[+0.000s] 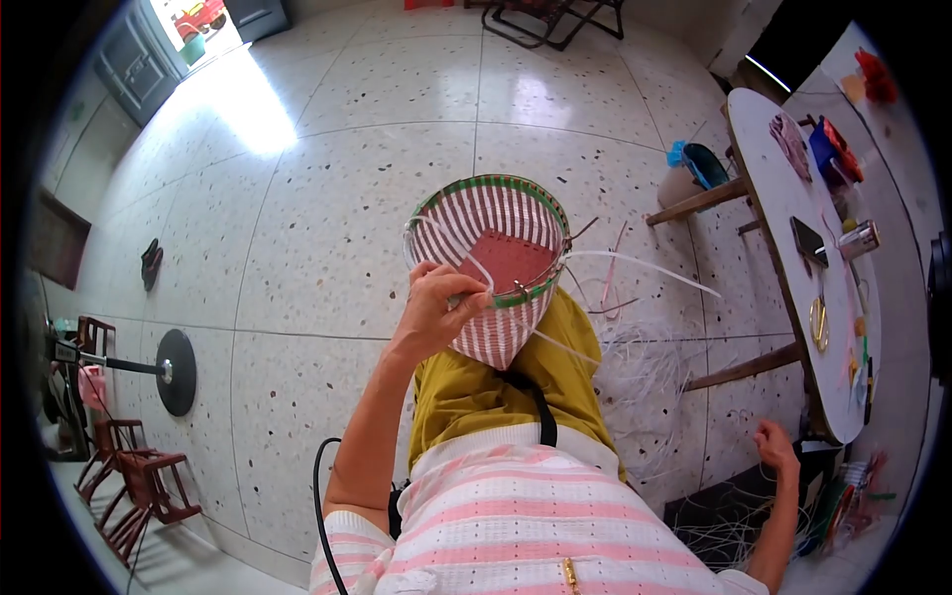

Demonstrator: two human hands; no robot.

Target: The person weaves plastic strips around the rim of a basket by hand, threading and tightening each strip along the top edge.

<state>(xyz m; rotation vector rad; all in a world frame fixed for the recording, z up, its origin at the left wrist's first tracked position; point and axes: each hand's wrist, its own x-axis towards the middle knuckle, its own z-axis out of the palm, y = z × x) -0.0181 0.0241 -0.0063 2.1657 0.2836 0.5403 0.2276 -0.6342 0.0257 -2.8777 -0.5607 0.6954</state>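
A woven basket (484, 334) with red-and-white striped sides, a red bottom and a green-bound rim rests at my lap, its mouth facing up. My left hand (442, 305) is closed in a pinch at the near-left part of the rim, on a white plastic strip (474, 256) that loops inside the basket. Another white strip (650, 266) sticks out from the rim to the right. My right hand (776, 444) is far out at the lower right, away from the basket, beside the table's end. Its fingers are curled; what they hold, if anything, is too small to make out.
Loose clear strips (645, 372) lie on the floor right of my legs. At right, a white table (783, 223) carries a phone (808, 241), scissors (818, 322) and a metal can (859, 240). A bin (684, 183) stands beneath its edge. Small chairs (149, 486) are at left.
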